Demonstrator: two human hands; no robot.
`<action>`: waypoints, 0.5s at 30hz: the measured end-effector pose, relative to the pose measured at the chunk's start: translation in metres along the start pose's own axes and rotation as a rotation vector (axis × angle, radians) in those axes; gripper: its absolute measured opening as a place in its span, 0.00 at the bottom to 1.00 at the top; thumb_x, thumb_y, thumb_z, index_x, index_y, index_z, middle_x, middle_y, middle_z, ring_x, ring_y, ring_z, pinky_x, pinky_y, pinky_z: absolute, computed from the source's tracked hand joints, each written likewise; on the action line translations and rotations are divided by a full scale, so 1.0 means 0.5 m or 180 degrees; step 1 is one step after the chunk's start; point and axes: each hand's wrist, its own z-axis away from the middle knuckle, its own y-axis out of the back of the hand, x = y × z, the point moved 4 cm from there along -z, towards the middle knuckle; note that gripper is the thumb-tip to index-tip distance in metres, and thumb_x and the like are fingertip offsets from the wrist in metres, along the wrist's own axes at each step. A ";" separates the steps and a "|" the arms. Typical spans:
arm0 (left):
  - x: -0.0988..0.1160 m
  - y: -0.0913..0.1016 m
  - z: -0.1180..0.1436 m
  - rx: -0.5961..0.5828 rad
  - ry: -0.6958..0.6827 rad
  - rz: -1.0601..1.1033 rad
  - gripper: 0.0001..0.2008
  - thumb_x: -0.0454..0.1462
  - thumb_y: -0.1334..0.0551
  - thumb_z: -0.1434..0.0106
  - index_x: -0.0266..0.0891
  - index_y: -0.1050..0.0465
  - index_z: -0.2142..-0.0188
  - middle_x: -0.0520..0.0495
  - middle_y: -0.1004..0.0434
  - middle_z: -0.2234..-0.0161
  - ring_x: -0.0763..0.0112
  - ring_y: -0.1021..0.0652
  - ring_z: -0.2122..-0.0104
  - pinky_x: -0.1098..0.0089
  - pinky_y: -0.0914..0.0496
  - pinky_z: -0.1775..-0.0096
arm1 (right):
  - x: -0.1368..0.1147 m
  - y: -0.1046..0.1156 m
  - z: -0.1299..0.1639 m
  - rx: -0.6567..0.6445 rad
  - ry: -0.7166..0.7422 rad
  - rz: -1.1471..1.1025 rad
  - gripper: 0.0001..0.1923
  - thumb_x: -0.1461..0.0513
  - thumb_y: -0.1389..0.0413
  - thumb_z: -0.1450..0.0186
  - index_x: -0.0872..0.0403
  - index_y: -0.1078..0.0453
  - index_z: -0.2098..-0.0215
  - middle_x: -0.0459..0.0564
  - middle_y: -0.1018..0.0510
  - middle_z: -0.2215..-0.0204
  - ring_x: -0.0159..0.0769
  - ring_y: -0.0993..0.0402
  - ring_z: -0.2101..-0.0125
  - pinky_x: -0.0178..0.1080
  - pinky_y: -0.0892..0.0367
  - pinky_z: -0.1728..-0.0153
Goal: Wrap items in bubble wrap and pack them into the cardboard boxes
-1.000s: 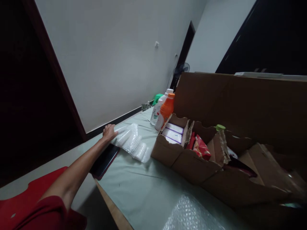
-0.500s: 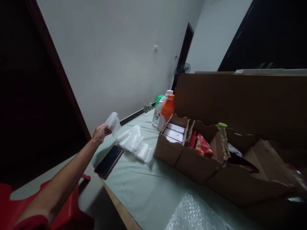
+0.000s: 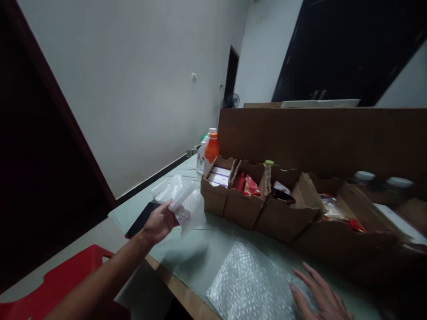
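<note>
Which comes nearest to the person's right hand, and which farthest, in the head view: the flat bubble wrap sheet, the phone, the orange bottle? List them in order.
1. The flat bubble wrap sheet: right under the right hand, at the table's near edge.
2. The phone: far to the left, near the left hand.
3. The orange bottle: at the back, behind the cardboard boxes.

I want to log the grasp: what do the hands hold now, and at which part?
The left hand holds a bubble-wrap piece by its lower-left edge. The right hand holds nothing; it rests flat on the bubble-wrap sheet.
</note>
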 end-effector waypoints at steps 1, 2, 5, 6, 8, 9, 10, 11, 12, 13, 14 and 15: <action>-0.031 -0.018 0.011 -0.0147 0.0190 0.0158 0.18 0.38 0.50 0.28 0.34 0.22 0.59 0.43 0.16 0.67 0.61 0.17 0.66 0.58 0.26 0.52 | -0.037 0.019 -0.004 0.0006 0.0021 -0.0173 0.23 0.44 0.48 0.38 0.48 0.23 0.55 0.56 0.24 0.44 0.57 0.26 0.48 0.62 0.36 0.46; -0.061 -0.037 0.024 -0.0284 0.0343 0.0312 0.18 0.38 0.50 0.27 0.35 0.21 0.59 0.43 0.16 0.67 0.61 0.17 0.65 0.57 0.26 0.51 | -0.076 0.033 -0.009 -0.0098 0.0017 -0.0448 0.24 0.44 0.46 0.38 0.48 0.25 0.52 0.56 0.25 0.43 0.56 0.29 0.45 0.60 0.37 0.44; -0.145 -0.089 0.062 -0.0628 0.0610 0.0628 0.15 0.38 0.46 0.29 0.36 0.21 0.62 0.45 0.16 0.67 0.61 0.17 0.63 0.58 0.28 0.48 | -0.186 0.036 -0.019 -0.0695 -0.0353 -0.1412 0.33 0.44 0.43 0.38 0.45 0.35 0.38 0.54 0.31 0.37 0.51 0.31 0.42 0.54 0.35 0.44; -0.171 -0.105 0.075 -0.0730 0.0683 0.0671 0.13 0.38 0.44 0.31 0.36 0.21 0.63 0.45 0.17 0.67 0.60 0.18 0.62 0.59 0.29 0.48 | -0.221 0.024 -0.019 -0.1034 -0.0428 -0.1787 0.37 0.44 0.41 0.39 0.45 0.39 0.35 0.55 0.33 0.36 0.51 0.31 0.41 0.53 0.35 0.44; -0.219 -0.128 0.098 -0.0912 0.0847 0.0599 0.11 0.40 0.39 0.34 0.36 0.21 0.63 0.45 0.17 0.66 0.58 0.18 0.60 0.60 0.29 0.49 | -0.276 -0.001 -0.014 -0.1527 -0.0544 -0.2677 0.42 0.43 0.37 0.44 0.48 0.38 0.35 0.57 0.28 0.39 0.50 0.29 0.44 0.50 0.34 0.45; -0.238 -0.132 0.106 -0.0965 0.0895 0.0460 0.12 0.43 0.37 0.35 0.36 0.21 0.62 0.44 0.17 0.65 0.57 0.19 0.59 0.60 0.29 0.50 | -0.291 -0.013 -0.008 -0.1809 -0.0682 -0.2981 0.38 0.44 0.36 0.44 0.50 0.33 0.39 0.56 0.24 0.44 0.49 0.25 0.48 0.47 0.31 0.49; -0.252 -0.130 0.110 -0.0976 0.0886 0.0238 0.14 0.45 0.36 0.36 0.35 0.21 0.62 0.43 0.17 0.65 0.57 0.19 0.60 0.60 0.29 0.53 | -0.295 -0.019 -0.002 -0.1988 -0.0840 -0.3156 0.32 0.45 0.36 0.43 0.52 0.28 0.45 0.55 0.20 0.52 0.46 0.23 0.54 0.45 0.29 0.53; -0.259 -0.121 0.110 -0.0933 0.0805 -0.0059 0.18 0.49 0.36 0.37 0.35 0.21 0.62 0.41 0.17 0.65 0.57 0.19 0.61 0.61 0.28 0.55 | -0.286 -0.016 0.005 -0.2059 -0.1016 -0.3188 0.26 0.46 0.36 0.42 0.53 0.24 0.53 0.53 0.18 0.59 0.43 0.22 0.60 0.42 0.28 0.58; -0.260 -0.107 0.106 -0.0835 0.0643 -0.0439 0.21 0.52 0.37 0.37 0.34 0.22 0.61 0.40 0.17 0.65 0.57 0.19 0.62 0.62 0.28 0.58 | -0.266 -0.003 0.010 -0.1957 -0.1190 -0.3109 0.21 0.46 0.36 0.42 0.54 0.22 0.61 0.51 0.18 0.66 0.40 0.23 0.66 0.39 0.28 0.63; -0.256 -0.088 0.098 -0.0699 0.0437 -0.0921 0.24 0.54 0.40 0.36 0.33 0.22 0.59 0.39 0.18 0.63 0.57 0.20 0.63 0.63 0.29 0.59 | -0.235 0.020 0.015 -0.1730 -0.1352 -0.2959 0.19 0.47 0.36 0.43 0.54 0.22 0.67 0.50 0.19 0.70 0.38 0.25 0.69 0.37 0.30 0.66; -0.248 -0.068 0.088 -0.0557 0.0213 -0.1549 0.26 0.55 0.42 0.35 0.34 0.23 0.57 0.39 0.18 0.62 0.58 0.20 0.62 0.63 0.29 0.60 | -0.198 0.051 0.019 -0.1432 -0.1491 -0.2797 0.19 0.46 0.35 0.44 0.53 0.22 0.70 0.49 0.20 0.73 0.37 0.26 0.72 0.36 0.31 0.69; -0.238 -0.049 0.078 -0.0429 0.0009 -0.2253 0.26 0.55 0.44 0.34 0.35 0.24 0.56 0.39 0.18 0.61 0.59 0.20 0.62 0.64 0.29 0.59 | -0.157 0.086 0.024 -0.1129 -0.1656 -0.2643 0.18 0.46 0.34 0.46 0.53 0.22 0.72 0.49 0.20 0.74 0.37 0.27 0.73 0.36 0.31 0.70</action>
